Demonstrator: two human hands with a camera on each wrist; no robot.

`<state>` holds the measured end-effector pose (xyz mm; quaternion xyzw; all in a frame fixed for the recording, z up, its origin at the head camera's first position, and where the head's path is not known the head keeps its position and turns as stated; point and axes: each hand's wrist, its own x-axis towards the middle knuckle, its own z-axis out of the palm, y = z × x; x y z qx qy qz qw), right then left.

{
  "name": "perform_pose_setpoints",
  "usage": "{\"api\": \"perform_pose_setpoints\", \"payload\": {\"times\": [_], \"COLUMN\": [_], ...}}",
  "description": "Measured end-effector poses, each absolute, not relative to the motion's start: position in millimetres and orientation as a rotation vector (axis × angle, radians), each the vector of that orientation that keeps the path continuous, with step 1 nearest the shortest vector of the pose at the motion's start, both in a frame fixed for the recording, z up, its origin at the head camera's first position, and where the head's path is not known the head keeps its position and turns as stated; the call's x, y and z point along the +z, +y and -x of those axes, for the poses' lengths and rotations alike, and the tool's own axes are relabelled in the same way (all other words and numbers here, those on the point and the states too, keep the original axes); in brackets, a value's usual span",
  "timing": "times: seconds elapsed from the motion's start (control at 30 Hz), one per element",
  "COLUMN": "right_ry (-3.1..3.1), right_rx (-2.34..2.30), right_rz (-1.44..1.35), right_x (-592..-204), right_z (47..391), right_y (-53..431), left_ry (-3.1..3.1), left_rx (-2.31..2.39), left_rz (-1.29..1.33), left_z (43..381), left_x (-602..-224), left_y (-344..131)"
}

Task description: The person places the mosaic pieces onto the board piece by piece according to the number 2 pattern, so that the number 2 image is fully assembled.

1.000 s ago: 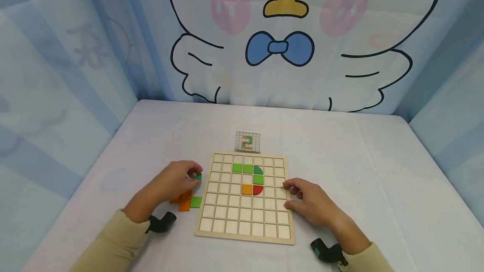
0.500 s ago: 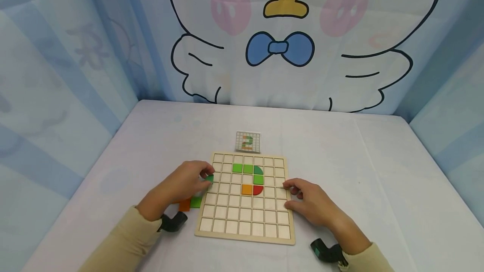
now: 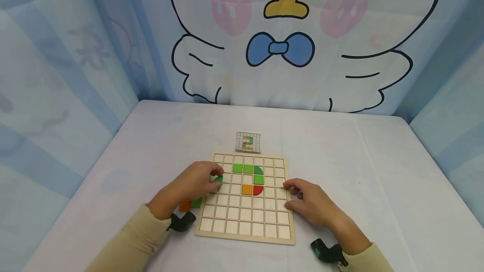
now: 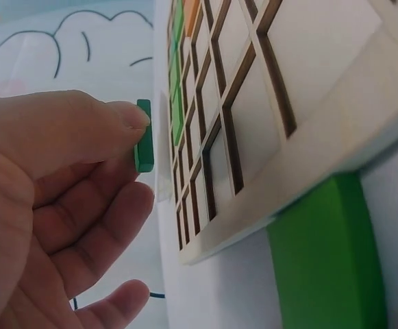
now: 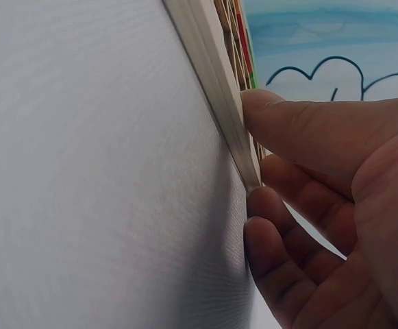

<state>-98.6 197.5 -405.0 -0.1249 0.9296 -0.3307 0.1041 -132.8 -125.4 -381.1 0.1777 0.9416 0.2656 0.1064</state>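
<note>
In the head view my left hand (image 3: 194, 181) pinches a dark green quarter-circle tile (image 3: 219, 180) over the left columns of the wooden grid board (image 3: 245, 237). The left wrist view shows this green tile (image 4: 144, 137) edge-on between thumb and fingertips, apart from the board's surface. My right hand (image 3: 311, 200) rests at the board's right edge, thumb and index finger spread along the rim (image 5: 216, 82). Set in the grid are light green squares (image 3: 248, 169), a dark green quarter-circle (image 3: 258, 170), an orange square (image 3: 247, 189) and a red quarter-circle (image 3: 258, 190).
A small pattern card (image 3: 248, 142) lies just beyond the board's far edge. Left of the board, partly behind my left hand, are an orange tile (image 3: 185, 206) and a green tile (image 3: 196, 202) on the white-covered table (image 3: 351, 154). A printed cloth backdrop surrounds the table.
My left hand has moved right with the dark green tile, from beside the board to over its left columns. My right hand has stayed at the right edge.
</note>
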Motion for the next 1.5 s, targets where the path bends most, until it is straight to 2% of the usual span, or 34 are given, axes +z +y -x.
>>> {"api": "perform_pose_setpoints", "payload": {"times": [1.0,1.5], "right_ry": [2.743,2.744], "right_rx": [-0.983,-0.974], "right_rz": [0.382,0.372], "right_x": [-404,-404], "right_z": [99,99], "right_y": [198,198], "left_ry": [2.773,2.802], "left_rx": [0.795,0.76], "left_rz": [-0.77,-0.814], "left_z": [135,131], "left_x": [-397,-403], "left_y": [-102,-97]}}
